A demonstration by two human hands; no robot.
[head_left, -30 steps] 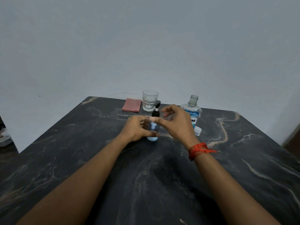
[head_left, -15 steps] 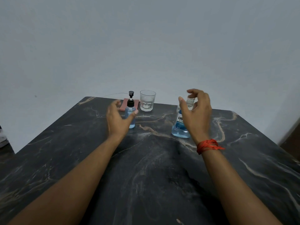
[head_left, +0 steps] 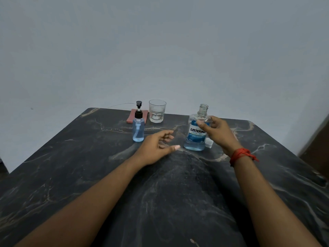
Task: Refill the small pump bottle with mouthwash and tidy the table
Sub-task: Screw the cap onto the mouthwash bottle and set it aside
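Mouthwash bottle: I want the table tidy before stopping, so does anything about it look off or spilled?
The mouthwash bottle stands upright but uncapped, its neck open. Its clear cap sits loose on the table beside its base, behind the right hand. No spill shows. The pump bottle is closed and upright.

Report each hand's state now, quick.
Left hand: open, empty, above the dark marble table.
Right hand: fingers curled at the uncapped clear Listerine mouthwash bottle; firm grip cannot be told.
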